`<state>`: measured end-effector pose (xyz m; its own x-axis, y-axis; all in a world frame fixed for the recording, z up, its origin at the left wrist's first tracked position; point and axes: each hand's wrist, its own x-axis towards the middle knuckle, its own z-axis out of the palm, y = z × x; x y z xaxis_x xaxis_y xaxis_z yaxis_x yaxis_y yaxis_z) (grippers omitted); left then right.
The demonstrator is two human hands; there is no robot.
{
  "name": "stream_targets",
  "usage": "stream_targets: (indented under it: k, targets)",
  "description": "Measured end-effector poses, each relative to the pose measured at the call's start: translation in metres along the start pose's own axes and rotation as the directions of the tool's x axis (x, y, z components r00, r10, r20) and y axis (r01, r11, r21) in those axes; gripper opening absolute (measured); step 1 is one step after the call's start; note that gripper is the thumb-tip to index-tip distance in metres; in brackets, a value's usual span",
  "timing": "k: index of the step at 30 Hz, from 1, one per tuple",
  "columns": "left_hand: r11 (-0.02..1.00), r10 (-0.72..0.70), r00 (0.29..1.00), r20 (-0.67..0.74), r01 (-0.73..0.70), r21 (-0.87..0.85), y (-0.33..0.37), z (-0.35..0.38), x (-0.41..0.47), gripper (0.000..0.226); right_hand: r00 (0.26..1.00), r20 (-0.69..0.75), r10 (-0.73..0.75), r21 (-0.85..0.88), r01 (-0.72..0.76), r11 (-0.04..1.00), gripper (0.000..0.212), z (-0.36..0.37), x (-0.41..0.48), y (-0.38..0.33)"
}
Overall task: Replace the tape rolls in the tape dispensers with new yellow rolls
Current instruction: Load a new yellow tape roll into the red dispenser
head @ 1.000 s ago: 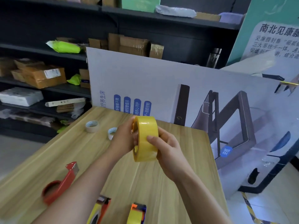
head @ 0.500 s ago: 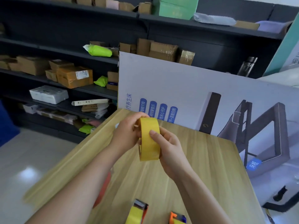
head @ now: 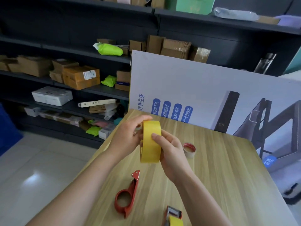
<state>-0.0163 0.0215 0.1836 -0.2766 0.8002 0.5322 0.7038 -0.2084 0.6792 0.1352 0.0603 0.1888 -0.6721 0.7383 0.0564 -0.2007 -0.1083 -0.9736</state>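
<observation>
Clasped edge-on by left hand (head: 127,137) and right hand (head: 172,152) is the yellow tape roll (head: 150,150). Its free end should be found before the red dispenser (head: 133,187) is loaded.

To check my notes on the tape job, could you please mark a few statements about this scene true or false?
Both the left hand and the right hand hold the yellow roll. True.
The red dispenser on the table carries a yellow roll. False: the red dispenser has an empty ring.
A small red-cored roll sits on the table. True.
The bottom-edge dispenser is empty. False: the bottom-edge dispenser holds yellow tape.
</observation>
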Motion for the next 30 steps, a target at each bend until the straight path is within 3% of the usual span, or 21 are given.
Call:
stream_targets:
  k: [2, 9, 15, 18, 20, 22, 26, 30]
  targets:
    - [0.999, 0.014, 0.998, -0.055, -0.012, 0.038, -0.005, -0.003, 0.004, 0.036, 1.0, 0.012, 0.002, -0.012, -0.001, 1.0, 0.022, 0.001, 0.005, -0.001]
    - [0.969, -0.224, 0.974, -0.017, 0.221, -0.108, -0.025, 0.002, 0.014, 0.042, 0.999, 0.035, 0.003, -0.067, 0.0, 0.998, 0.022, 0.002, 0.021, -0.01]
    - [0.931, -0.319, 0.94, 0.118, 0.334, -0.145, -0.045, 0.003, 0.021, 0.052, 0.999, 0.02, 0.029, -0.034, -0.028, 0.999, 0.025, 0.006, 0.033, -0.004]
    - [0.975, -0.204, 0.977, 0.066, 0.209, -0.079, -0.048, -0.002, 0.026, 0.057, 0.999, -0.026, 0.026, -0.018, -0.027, 0.999, 0.021, 0.01, 0.043, 0.0]
    - [1.0, -0.017, 1.0, -0.002, 0.017, -0.026, -0.049, -0.009, 0.03, 0.043, 0.998, -0.054, 0.034, -0.017, -0.035, 0.999, 0.02, 0.016, 0.051, 0.003]
    - [0.998, 0.061, 0.998, -0.018, -0.061, 0.01, -0.055, -0.018, 0.036, 0.03, 0.996, -0.075, 0.044, -0.011, -0.045, 0.999, 0.021, 0.022, 0.058, 0.005]
    - [0.998, -0.04, 0.998, 0.048, 0.042, -0.049, -0.073, -0.027, 0.049, 0.029, 0.995, -0.088, 0.039, -0.001, -0.039, 0.999, 0.029, 0.037, 0.071, 0.008]
    - [0.964, -0.19, 0.963, 0.19, 0.22, -0.147, -0.088, -0.03, 0.057, 0.055, 0.988, -0.15, 0.034, 0.021, -0.031, 0.999, 0.033, 0.048, 0.081, 0.013]
